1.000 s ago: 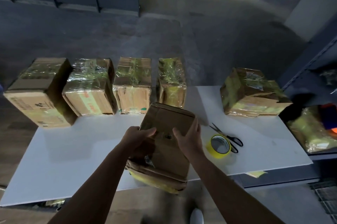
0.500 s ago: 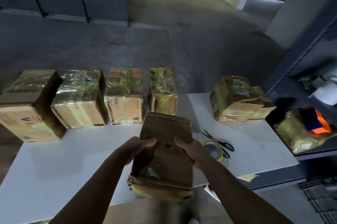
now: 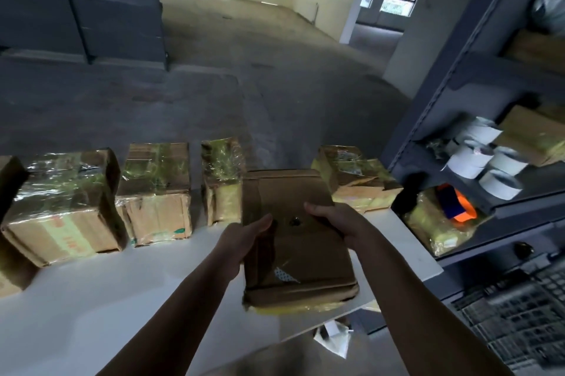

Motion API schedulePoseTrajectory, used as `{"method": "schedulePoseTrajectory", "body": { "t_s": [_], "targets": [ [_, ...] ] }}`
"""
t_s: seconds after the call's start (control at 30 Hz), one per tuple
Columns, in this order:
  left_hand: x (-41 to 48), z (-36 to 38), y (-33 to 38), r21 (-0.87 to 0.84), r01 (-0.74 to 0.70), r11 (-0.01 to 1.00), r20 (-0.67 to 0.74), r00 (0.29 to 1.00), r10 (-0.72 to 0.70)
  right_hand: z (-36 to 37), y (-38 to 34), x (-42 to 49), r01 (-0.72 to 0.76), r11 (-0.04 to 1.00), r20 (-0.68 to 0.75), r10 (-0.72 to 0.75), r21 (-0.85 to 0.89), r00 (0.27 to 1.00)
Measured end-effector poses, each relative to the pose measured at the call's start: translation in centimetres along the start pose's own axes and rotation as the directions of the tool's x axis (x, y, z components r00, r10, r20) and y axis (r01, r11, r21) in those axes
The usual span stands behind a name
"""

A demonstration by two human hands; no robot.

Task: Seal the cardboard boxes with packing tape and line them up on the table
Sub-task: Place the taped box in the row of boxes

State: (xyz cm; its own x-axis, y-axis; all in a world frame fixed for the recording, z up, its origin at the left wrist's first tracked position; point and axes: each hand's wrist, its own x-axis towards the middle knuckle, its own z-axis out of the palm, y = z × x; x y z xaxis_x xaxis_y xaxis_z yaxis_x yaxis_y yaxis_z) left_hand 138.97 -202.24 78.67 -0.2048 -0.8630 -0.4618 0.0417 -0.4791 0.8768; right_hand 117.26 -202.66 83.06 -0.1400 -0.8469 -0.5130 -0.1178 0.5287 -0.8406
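I hold a flat brown cardboard box [image 3: 298,241] above the white table [image 3: 91,308], with yellow tape showing along its near edge. My left hand [image 3: 244,241] grips its left side and my right hand [image 3: 336,221] grips its right side. Behind it, a row of taped boxes stands along the table's far edge: a large one [image 3: 61,207], a middle one [image 3: 154,192] and a narrow one [image 3: 221,181]. Another taped box [image 3: 356,178] lies at the far right. The held box hides the tape roll and scissors.
A grey metal shelf unit [image 3: 458,106] stands right of the table, holding white tape rolls [image 3: 483,164], a wrapped parcel [image 3: 440,227] and an orange and blue object [image 3: 457,207]. Crumpled paper [image 3: 333,340] lies on the floor under the table's near edge.
The view has tilted up and swung right. The held box has moved right and further out over the table, now covering the tape roll and scissors.
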Motion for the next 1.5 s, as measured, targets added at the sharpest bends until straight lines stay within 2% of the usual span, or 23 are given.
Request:
{"method": "schedulePoseTrajectory", "body": {
  "t_s": [0.27,0.43,0.6,0.7,0.83,0.9,1.0,1.13,1.23,1.37,1.5],
  "targets": [
    [4.0,4.3,4.7,-0.176,-0.11,0.978,-0.013,0.994,0.109,-4.5,-4.2,3.0,0.206,0.978,-0.055,-0.207,-0.02,0.977],
    [8.1,6.6,7.5,-0.23,-0.124,0.965,-0.034,0.992,0.12,-6.5,-6.4,6.7,0.259,0.965,-0.11,-0.261,-0.032,0.959],
    [12.8,8.5,9.4,-0.192,-0.148,0.97,-0.145,0.982,0.122,-8.1,-7.7,11.7,0.319,0.926,-0.168,-0.353,-0.202,0.92],
    [15.0,9.1,9.9,-0.179,-0.152,0.972,-0.182,0.976,0.119,-8.7,-8.3,14.2,0.288,0.921,-0.157,-0.336,-0.264,0.929],
    [17.3,9.4,9.7,-0.138,-0.115,0.984,-0.267,0.961,0.075,-9.3,-8.3,17.5,0.236,0.915,-0.054,-0.268,-0.327,0.962],
    [18.2,9.5,9.5,-0.076,-0.102,0.992,-0.311,0.948,0.073,-9.4,-8.0,18.9,0.24,0.916,-0.047,-0.269,-0.323,0.962],
    [19.2,9.8,9.6,0.144,-0.04,0.989,-0.441,0.892,0.1,-9.4,-7.7,20.4,0.234,0.923,-0.05,-0.261,-0.305,0.964],
    [20.0,10.2,9.9,0.343,-0.055,0.938,-0.514,0.825,0.236,-8.8,-7.2,21.7,0.194,0.933,-0.032,-0.213,-0.303,0.976],
    [20.2,10.8,9.8,0.367,-0.042,0.929,-0.445,0.87,0.215,-8.4,-6.3,22.6,0.157,0.928,-0.02,-0.173,-0.338,0.985],
    [21.2,10.9,7.1,0.539,0.011,0.842,-0.281,0.945,0.168,-8.0,-5.5,23.0,0.16,0.864,0.056,-0.152,-0.477,0.987],
    [21.0,10.7,5.0,0.665,0.05,0.746,-0.271,0.946,0.178,-6.9,-5.3,22.9,0.214,0.736,0.12,-0.179,-0.642,0.976]
  ]
}}
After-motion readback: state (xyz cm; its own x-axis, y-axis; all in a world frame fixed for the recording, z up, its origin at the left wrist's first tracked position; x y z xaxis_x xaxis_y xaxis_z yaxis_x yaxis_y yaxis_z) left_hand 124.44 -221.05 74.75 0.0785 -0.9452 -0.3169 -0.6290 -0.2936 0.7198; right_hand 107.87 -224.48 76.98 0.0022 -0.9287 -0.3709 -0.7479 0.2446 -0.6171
